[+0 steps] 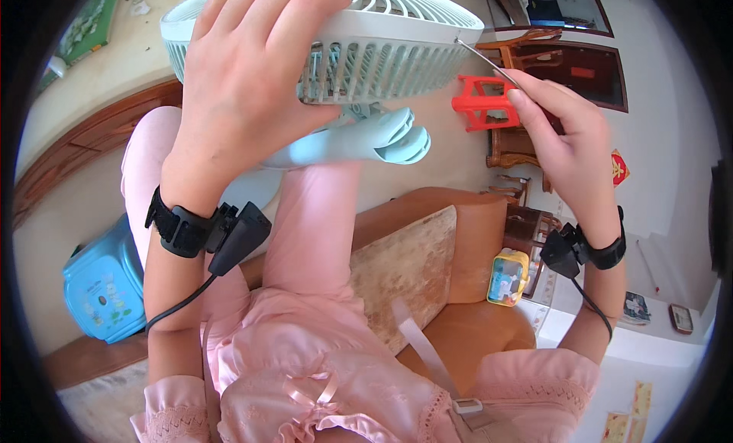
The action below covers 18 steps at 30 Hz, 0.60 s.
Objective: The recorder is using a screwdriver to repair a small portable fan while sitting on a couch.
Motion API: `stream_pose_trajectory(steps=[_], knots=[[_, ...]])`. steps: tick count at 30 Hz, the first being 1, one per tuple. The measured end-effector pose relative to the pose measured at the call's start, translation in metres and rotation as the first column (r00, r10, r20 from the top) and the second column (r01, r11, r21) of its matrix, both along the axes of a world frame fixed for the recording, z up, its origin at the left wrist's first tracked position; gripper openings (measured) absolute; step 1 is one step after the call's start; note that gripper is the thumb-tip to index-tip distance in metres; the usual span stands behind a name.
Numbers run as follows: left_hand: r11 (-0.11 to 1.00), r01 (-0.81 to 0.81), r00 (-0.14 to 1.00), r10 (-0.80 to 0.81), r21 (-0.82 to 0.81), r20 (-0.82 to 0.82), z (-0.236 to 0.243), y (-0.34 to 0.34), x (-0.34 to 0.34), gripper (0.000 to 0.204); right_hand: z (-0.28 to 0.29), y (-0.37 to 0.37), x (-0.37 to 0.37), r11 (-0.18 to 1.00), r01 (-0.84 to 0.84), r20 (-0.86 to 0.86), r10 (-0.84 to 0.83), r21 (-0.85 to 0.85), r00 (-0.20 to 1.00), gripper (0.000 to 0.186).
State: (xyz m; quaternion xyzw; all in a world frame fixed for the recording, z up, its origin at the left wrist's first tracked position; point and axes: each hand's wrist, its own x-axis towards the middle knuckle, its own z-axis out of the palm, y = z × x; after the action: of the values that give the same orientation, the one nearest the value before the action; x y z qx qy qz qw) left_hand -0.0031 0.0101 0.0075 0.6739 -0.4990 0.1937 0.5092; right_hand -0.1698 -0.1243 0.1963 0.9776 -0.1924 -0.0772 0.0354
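A pale blue clip fan [389, 57] with a white rim is tilted above my lap, its slatted side toward me. Wrapped over its left part, my left hand [248, 84] grips the rim and slats. Below the cage hangs the fan's rounded clip [401, 137]. My right hand [561, 126] pinches a thin metal screwdriver [489, 61] between thumb and fingers. The screwdriver's tip meets a small dark spot on the right end of the fan's rim. Most of its handle is hidden by my hand.
A table [137, 50] with a wooden edge is at the upper left. A blue plastic stool [107, 282] stands at the left. Beyond my right hand is a red plastic stool [485, 103]. A brown sofa [473, 328] and a yellow-rimmed basket [508, 277] lie to the right.
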Motion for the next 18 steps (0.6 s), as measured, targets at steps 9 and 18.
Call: stream_pose_trajectory(steps=[9, 18], knots=[[0.998, 0.052, 0.996, -0.053, 0.018, 0.070, 0.007, -0.003, -0.002, 0.068, 0.005, -0.005, -0.048, 0.712, 0.207, 0.145, -0.400, 0.671, 0.905, 0.041], [0.997, 0.007, 0.991, -0.018, 0.080, 0.133, 0.011, 0.000, -0.002, 0.065, -0.071, 0.012, -0.177, 0.556, -0.070, 0.480, -0.640, 0.828, 0.600, 0.011]])
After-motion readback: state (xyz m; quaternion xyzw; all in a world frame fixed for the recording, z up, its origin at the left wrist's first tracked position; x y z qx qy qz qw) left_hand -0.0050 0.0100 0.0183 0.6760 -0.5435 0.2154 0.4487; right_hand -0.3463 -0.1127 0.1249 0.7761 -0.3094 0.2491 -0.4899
